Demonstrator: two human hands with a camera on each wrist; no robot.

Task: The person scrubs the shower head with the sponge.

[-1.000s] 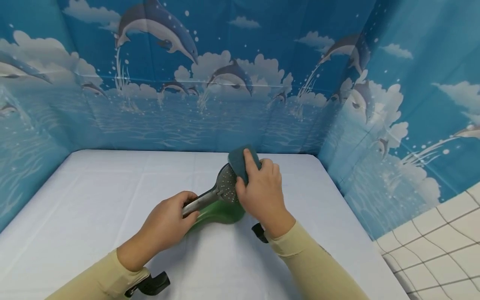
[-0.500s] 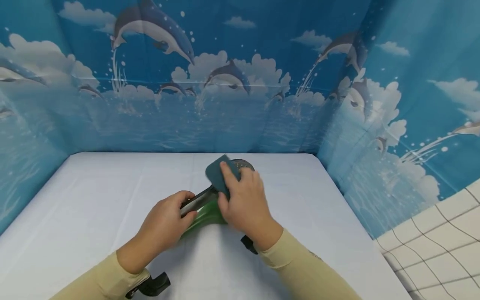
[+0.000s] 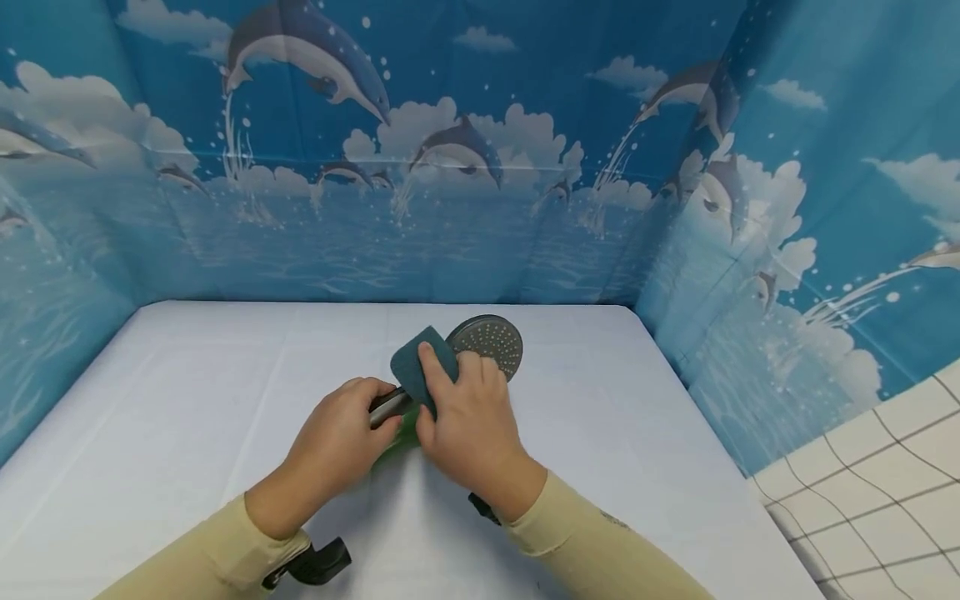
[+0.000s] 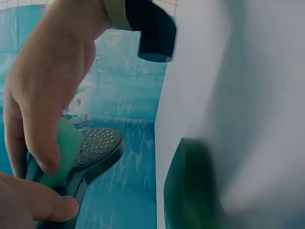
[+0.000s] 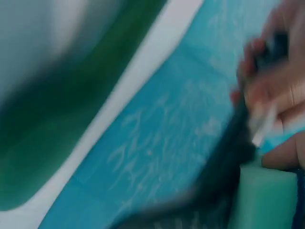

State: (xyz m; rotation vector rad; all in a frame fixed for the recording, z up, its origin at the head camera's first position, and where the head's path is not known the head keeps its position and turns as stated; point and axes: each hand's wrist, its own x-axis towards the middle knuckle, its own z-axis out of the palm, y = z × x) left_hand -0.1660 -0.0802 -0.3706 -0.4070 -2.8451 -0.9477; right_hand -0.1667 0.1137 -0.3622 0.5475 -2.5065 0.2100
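Here the left hand clasps the shower head handle — right hand pinches the sponge mid-table.

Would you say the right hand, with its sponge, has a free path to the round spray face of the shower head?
Probably yes: the right hand pinches the sponge right beside the spray face, which lies uncovered; the left hand grips only the handle.

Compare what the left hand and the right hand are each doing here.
The left hand grips the shower head's metal handle, while the right hand holds a dark sponge. The left hand sits nearer the handle's end, and the right presses the sponge just below the round spray face. Both hands work on the shower head, over the white table.
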